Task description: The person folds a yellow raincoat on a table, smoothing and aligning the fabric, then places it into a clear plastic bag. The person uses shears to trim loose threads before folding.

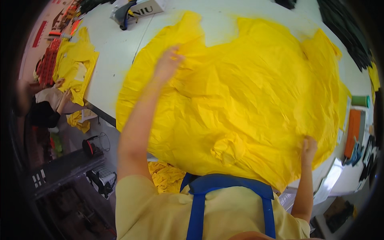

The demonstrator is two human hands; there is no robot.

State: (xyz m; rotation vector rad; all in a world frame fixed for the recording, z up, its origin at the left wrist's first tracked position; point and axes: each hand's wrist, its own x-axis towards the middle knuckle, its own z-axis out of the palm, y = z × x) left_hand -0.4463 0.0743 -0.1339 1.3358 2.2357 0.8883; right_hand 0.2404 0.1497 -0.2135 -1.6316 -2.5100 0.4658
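Note:
A large yellow garment (240, 88) of thin, crinkled fabric spreads across the white table in front of me. Its far edges are smeared by motion, and a gathered round opening (230, 150) shows near my body. Over its far left part, my left hand (169, 62) is stretched out with bent fingers pinching the fabric; the fingertips are slightly blurred. Closer to me at the right, my right hand (309, 147) is closed in a fist on the garment's near right side. The fabric between both hands is wrinkled and partly lifted in folds.
A white box (146, 8) with a dark and yellow item beside it sits at the far edge. Dark fabric (346, 34) lies far right, near a green roll (360, 101) and an orange case (352, 134). At left, another person handles a yellow garment (76, 70).

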